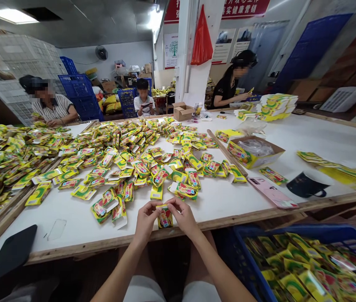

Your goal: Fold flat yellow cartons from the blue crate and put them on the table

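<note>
White tabletop point(77, 218) with a wooden edge point(102, 245) fills the workshop's foreground. Left hand point(147, 220) and right hand point(181, 214) each pinch an upper corner of one small yellow box point(165, 219), held between them at the near edge, printed side facing the wearer. Just beyond lie loose similar boxes point(141, 169), several with flaps open, heaped more thickly farther back. Right of them, past a wooden strip point(228, 153), are a pink phone point(270, 192) and a dark mug point(305, 185). Below the table on the right, a blue crate point(291, 228) holds more yellow packs. Across the table, a person in stripes point(60, 107) sits at left.
</note>
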### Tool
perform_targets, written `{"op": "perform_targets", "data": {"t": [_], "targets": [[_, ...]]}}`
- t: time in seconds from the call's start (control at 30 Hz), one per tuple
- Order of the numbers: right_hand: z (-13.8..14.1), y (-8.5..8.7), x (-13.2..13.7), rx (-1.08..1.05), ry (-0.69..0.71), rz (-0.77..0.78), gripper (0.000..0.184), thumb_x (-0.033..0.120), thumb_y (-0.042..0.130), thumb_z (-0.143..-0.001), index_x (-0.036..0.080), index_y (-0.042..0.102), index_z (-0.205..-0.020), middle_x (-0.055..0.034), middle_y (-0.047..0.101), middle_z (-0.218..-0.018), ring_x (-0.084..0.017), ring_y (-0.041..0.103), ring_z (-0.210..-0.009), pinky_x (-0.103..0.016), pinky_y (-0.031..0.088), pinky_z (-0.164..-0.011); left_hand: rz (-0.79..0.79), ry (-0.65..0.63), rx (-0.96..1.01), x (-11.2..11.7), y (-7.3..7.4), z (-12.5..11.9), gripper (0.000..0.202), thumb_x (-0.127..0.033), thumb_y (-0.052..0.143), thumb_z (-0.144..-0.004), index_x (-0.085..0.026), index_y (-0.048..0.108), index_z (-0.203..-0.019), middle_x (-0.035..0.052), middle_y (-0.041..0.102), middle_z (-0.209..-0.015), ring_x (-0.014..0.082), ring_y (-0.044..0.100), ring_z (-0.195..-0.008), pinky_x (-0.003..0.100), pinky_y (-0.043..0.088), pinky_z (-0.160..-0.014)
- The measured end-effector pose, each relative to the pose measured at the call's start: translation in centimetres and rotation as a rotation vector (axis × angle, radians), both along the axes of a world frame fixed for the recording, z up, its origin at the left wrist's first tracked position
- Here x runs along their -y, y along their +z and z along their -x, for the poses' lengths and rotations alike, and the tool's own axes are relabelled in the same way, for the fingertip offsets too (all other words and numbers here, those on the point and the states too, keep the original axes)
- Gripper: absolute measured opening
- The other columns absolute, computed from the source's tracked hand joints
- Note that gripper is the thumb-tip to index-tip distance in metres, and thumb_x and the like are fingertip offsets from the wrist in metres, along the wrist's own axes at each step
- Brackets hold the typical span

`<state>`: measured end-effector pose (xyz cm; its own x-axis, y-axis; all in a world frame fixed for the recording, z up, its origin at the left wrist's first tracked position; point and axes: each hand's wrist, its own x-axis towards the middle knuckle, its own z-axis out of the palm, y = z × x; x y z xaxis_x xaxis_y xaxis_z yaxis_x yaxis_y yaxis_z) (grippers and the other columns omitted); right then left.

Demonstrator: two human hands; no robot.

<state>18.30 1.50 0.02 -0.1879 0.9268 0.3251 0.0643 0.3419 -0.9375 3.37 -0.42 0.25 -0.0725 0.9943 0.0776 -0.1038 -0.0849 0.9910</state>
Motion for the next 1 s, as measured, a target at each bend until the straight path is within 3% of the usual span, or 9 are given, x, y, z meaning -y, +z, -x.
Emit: {"op": "perform_targets", "data": {"t": [0.1, 0.3, 0.43, 0.57, 0.77, 0.87, 1.0], "targets": [[0.0, 0.1, 0.1, 0.003, -0.031, 0.006, 0.018, 0.034, 0.054, -0.088, 0.019, 0.063, -0.085, -0.0024, 0.064, -0.08, -0.017, 0.061, -0.076, -0.027, 0.049, -0.07, -0.003, 0.035, 0.036, 0.0, -0.1, -0.5, 0.018, -0.03, 0.07, -0.073, -0.015, 0.067, -0.083, 0.004, 0.069, -0.079, 0.0168, 0.062, -0.073, 0.026, 0.048, -0.067], [0.1, -0.1, 0.2, 0.048, -0.074, -0.045, 0.019, 0.035, 0.052, -0.09, 0.02, 0.063, -0.086, -0.0036, 0.065, -0.083, -0.018, 0.062, -0.078, -0.028, 0.051, -0.07, -0.167, 0.049, -0.237, 0.7, -0.4, -0.1, 0.018, -0.032, 0.062, -0.081, -0.019, 0.069, -0.092, 0.006, 0.069, -0.092, 0.0203, 0.062, -0.086, 0.03, 0.048, -0.077], [0.1, -0.7, 0.7, 0.051, -0.066, -0.109, 0.015, 0.031, 0.054, -0.088, 0.021, 0.065, -0.09, -0.0054, 0.066, -0.092, -0.02, 0.062, -0.09, -0.031, 0.052, -0.075, -0.226, 0.003, -0.311, 0.8, -0.4, 0.9, 0.016, -0.031, 0.06, -0.082, -0.021, 0.07, -0.089, 0.0061, 0.068, -0.092, 0.0213, 0.062, -0.09, 0.031, 0.049, -0.078], [0.0, -1.2, 1.1, 0.018, -0.052, -0.078, 0.012, 0.029, 0.055, -0.086, 0.021, 0.064, -0.09, -0.0054, 0.066, -0.092, -0.02, 0.063, -0.088, -0.033, 0.054, -0.077, -0.172, -0.036, -0.267, 0.9, -0.3, 0.9, 0.019, -0.032, 0.061, -0.082, -0.02, 0.069, -0.093, 0.0069, 0.068, -0.092, 0.0212, 0.063, -0.088, 0.032, 0.05, -0.078], [0.2, -1.1, 1.3, -0.002, -0.055, -0.031, 0.012, 0.026, 0.054, -0.087, 0.021, 0.061, -0.095, -0.0042, 0.065, -0.092, -0.019, 0.063, -0.087, -0.032, 0.053, -0.079, -0.163, 0.056, -0.187, 0.7, -0.4, 0.0, 0.016, -0.032, 0.062, -0.081, -0.017, 0.062, -0.087, 0.0046, 0.065, -0.086, 0.0179, 0.061, -0.081, 0.028, 0.048, -0.075], [0.7, -0.6, 1.1, 0.027, -0.088, -0.074, 0.014, 0.024, 0.055, -0.085, 0.021, 0.061, -0.098, -0.0053, 0.064, -0.097, -0.02, 0.061, -0.092, -0.032, 0.052, -0.081, -0.148, -0.001, -0.146, 0.0, -0.2, 0.3, 0.016, -0.031, 0.065, -0.079, -0.017, 0.059, -0.078, 0.0032, 0.062, -0.08, 0.0164, 0.059, -0.077, 0.026, 0.048, -0.07], [1.3, 0.0, 0.5, 0.064, -0.071, -0.099, 0.009, 0.021, 0.056, -0.083, 0.021, 0.064, -0.086, -0.0048, 0.065, -0.087, -0.019, 0.061, -0.085, -0.03, 0.051, -0.074, -0.105, -0.079, -0.083, -0.6, 0.0, 1.0, 0.021, -0.033, 0.068, -0.077, -0.016, 0.056, -0.074, 0.0015, 0.058, -0.073, 0.0146, 0.057, -0.07, 0.024, 0.047, -0.064]]}}
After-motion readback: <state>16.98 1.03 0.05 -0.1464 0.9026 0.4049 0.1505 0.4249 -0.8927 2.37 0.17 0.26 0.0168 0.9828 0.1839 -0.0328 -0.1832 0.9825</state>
